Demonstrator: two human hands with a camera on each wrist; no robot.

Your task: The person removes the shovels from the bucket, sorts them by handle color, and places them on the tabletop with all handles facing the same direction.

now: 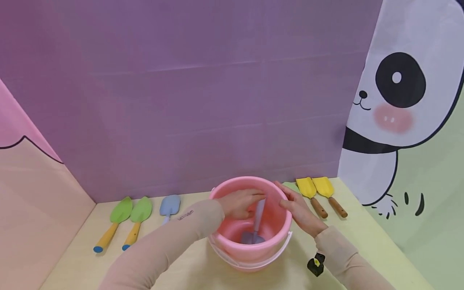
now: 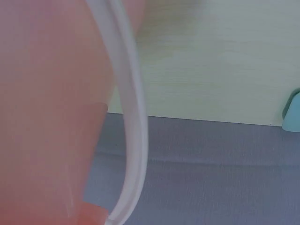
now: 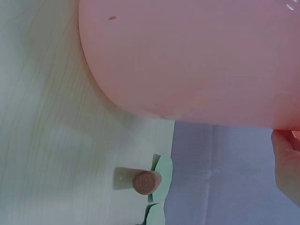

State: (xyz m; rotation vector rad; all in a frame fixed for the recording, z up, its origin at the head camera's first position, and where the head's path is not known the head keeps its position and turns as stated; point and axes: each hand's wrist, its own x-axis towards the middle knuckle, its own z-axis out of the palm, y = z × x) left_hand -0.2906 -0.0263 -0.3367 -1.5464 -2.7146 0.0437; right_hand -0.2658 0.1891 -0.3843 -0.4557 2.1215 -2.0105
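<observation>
A pink bucket (image 1: 250, 251) with a white carrying handle (image 1: 250, 266) stands on the table. Inside it, a small toy shovel (image 1: 258, 219) leans with its grey-purple blade down and its pale lavender handle up. My left hand (image 1: 241, 203) reaches into the bucket from the left, its fingers extended at the top of the shovel's handle; whether they touch it is unclear. On the bucket's right side, my right hand (image 1: 299, 209) grips the rim, thumb over the edge. The left wrist view shows mostly the bucket's side (image 2: 47, 112); the hand there is hidden.
Two green trowels (image 1: 121, 211) with yellow handles and a blue shovel (image 1: 169, 205) lie left of the bucket. To its right are two yellow shovels (image 1: 307, 187) with brown handles and a partly hidden green blade (image 1: 291, 186). A purple backdrop (image 1: 217, 100) rises behind the table.
</observation>
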